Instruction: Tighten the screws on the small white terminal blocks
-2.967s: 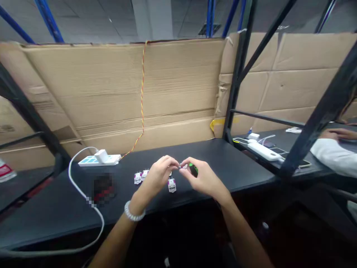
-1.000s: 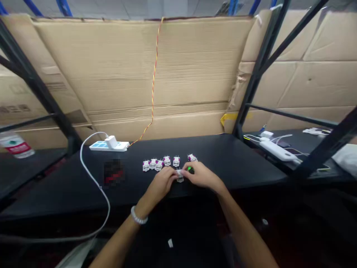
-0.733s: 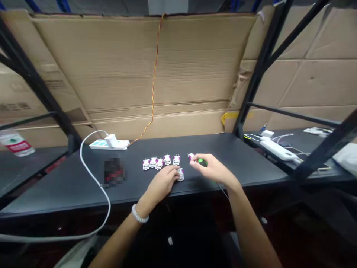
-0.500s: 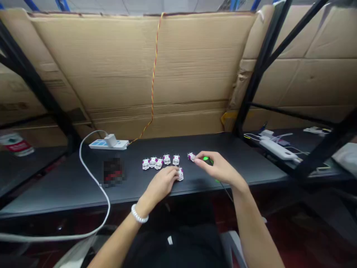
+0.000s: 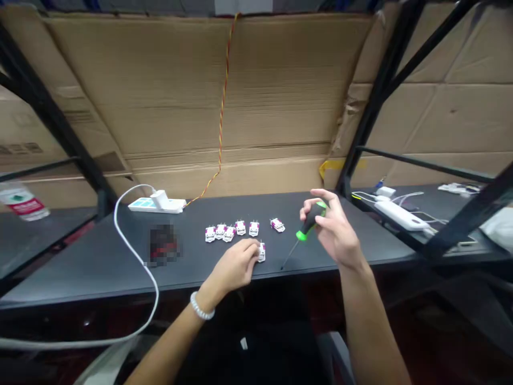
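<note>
My left hand [image 5: 237, 263] rests near the front edge of the black table, its fingers closed on the side of a small white and purple part [image 5: 262, 252]. Raised over the table to the right, my right hand [image 5: 332, 227] holds a black and green screwdriver [image 5: 309, 221], its shaft pointing down and left with the tip near the table's front edge. Another white and purple part [image 5: 277, 225] lies tilted between the hands, further back. Several similar parts [image 5: 228, 233] sit in a loose row behind my left hand.
A white power strip [image 5: 172, 206] with a plug and a white cable [image 5: 134, 251] lies at the left, near a blurred dark object [image 5: 163, 245]. Black frame posts [image 5: 371, 107] flank the table [image 5: 100, 267]. Cardboard [image 5: 168, 96] stands behind, with a twisted wire [image 5: 221, 117] hanging down it.
My right hand has let go of the tilted part, moved right and up, and turned the screwdriver so its shaft points down-left. My left hand has stayed at its part.
</note>
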Motion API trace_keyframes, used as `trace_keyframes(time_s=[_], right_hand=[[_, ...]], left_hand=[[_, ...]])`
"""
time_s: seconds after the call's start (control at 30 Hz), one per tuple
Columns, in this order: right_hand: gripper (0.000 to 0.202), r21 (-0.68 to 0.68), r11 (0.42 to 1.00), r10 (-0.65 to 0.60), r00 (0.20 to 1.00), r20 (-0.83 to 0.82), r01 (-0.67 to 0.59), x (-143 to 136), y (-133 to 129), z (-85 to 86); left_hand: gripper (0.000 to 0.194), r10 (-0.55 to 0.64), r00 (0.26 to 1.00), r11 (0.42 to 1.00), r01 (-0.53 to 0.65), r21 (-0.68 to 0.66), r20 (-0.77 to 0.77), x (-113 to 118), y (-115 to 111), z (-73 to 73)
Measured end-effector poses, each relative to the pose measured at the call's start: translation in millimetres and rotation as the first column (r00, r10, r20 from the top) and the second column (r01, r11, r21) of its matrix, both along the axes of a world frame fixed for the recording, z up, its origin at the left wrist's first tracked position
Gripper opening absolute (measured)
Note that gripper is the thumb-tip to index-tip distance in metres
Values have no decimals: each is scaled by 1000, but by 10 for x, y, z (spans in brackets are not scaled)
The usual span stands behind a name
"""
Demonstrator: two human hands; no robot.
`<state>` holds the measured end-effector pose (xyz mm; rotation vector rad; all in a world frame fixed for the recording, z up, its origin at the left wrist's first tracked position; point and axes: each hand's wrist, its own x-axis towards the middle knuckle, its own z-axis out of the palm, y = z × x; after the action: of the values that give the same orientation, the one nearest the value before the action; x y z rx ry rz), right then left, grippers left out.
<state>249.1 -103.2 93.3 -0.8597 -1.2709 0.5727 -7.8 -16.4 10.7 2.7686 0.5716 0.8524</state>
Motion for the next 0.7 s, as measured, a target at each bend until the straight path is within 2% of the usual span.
trace_keyframes(time_s=[0.1, 0.2, 0.37, 0.7], right_hand=[[49, 8, 1000, -12, 999, 32, 12, -38, 33, -36], [53, 26, 996, -82, 996, 42, 81, -130, 46, -34], [43, 149, 971, -193, 981, 31, 186, -325, 85, -20], [39, 136, 979, -166, 982, 94, 153, -496, 204, -183]], left_hand=[[16, -5, 1000, 999, 5, -40, 7, 23, -29, 16], [17, 15, 1000, 998, -14, -68, 23, 49, -56, 25], [16, 28, 997, 994, -20, -108, 72, 72, -78, 39], [19, 76, 993, 991, -65, -119, 89, 123, -142, 9]])
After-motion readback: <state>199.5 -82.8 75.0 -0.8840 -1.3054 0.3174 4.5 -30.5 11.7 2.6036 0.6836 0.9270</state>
